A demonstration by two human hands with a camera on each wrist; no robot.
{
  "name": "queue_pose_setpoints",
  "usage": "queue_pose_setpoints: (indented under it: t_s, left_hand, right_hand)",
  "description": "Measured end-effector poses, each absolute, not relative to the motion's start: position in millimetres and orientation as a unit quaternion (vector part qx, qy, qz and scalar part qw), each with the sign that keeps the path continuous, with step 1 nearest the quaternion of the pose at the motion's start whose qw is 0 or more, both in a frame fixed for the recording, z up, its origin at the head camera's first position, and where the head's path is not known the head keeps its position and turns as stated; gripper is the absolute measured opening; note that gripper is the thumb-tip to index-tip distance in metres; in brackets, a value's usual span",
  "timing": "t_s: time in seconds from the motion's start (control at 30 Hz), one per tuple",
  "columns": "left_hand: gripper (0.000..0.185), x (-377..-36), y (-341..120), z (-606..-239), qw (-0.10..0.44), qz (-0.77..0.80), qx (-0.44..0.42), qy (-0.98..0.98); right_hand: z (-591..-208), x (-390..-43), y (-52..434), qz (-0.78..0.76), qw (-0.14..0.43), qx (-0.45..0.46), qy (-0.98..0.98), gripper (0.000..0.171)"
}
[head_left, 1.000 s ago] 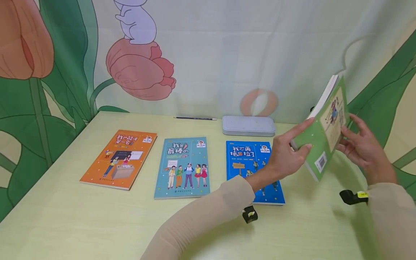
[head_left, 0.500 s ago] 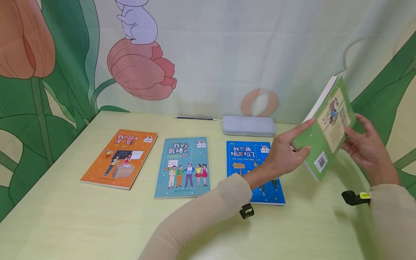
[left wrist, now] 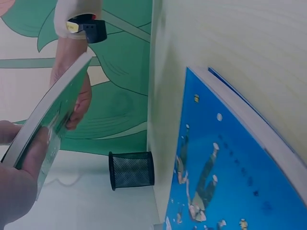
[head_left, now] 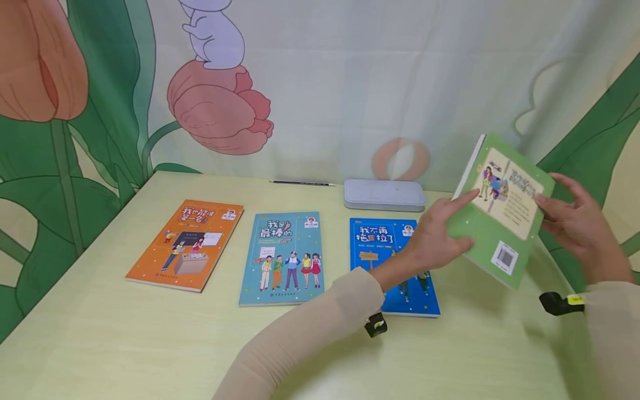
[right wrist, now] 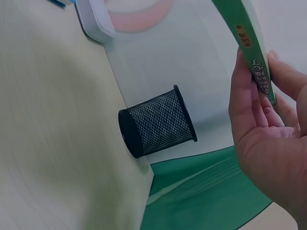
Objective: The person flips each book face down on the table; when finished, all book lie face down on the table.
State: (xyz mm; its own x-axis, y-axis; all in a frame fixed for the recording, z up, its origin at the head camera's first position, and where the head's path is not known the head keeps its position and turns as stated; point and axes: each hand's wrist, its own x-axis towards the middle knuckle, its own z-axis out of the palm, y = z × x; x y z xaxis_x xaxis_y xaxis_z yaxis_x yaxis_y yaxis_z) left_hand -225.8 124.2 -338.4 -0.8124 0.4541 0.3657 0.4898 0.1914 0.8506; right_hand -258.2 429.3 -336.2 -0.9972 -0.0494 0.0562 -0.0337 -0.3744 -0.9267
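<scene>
A green book is held tilted above the right side of the table, its back cover with a barcode facing the head camera. My left hand holds its left edge, thumb on the cover; the left wrist view shows the book's page edge between thumb and fingers. At the opposite edge, my right hand pinches the book by its spine. Under my left forearm lies a blue book, partly covered. Further left are a teal book and an orange book, both lying flat with front covers up.
At the table's back edge lie a pencil and a grey pencil case. A black mesh pen holder stands at the back right, hidden from the head view behind the green book. A printed curtain hangs behind the table.
The green book has turned so its back cover faces the head camera more fully, and its top edge has dropped left. My right hand has moved right with it.
</scene>
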Motion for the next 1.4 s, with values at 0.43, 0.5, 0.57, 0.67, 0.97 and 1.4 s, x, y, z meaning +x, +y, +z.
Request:
queue_pose_setpoints:
  t_s: [0.43, 0.5, 0.57, 0.67, 0.97, 1.4]
  left_hand:
    - [0.069, -234, 124, -352, -0.129, -0.492, -0.251, -0.824]
    - [0.069, -235, 124, -356, -0.148, -0.488, -0.249, -0.823]
    - [0.068, -236, 124, -359, -0.165, -0.486, -0.246, -0.822]
    - [0.067, -236, 125, -363, -0.184, -0.477, -0.24, -0.825]
    - [0.067, -235, 130, -376, -0.234, -0.47, -0.227, -0.82]
    - [0.069, -229, 154, -390, -0.232, -0.446, -0.226, -0.834]
  right_hand:
    - [-332, -263, 437, -0.686, 0.043, 0.003, 0.726, 0.064]
    - [-333, -263, 439, -0.673, 0.054, 0.004, 0.738, 0.064]
    - [-334, -264, 440, -0.655, 0.061, 0.005, 0.753, 0.067]
    - [-336, -265, 442, -0.625, 0.075, 0.007, 0.777, 0.075]
    - [-343, -269, 446, -0.503, 0.102, 0.009, 0.858, 0.087]
    - [-357, -273, 457, -0.427, 0.145, 0.038, 0.891, 0.1]
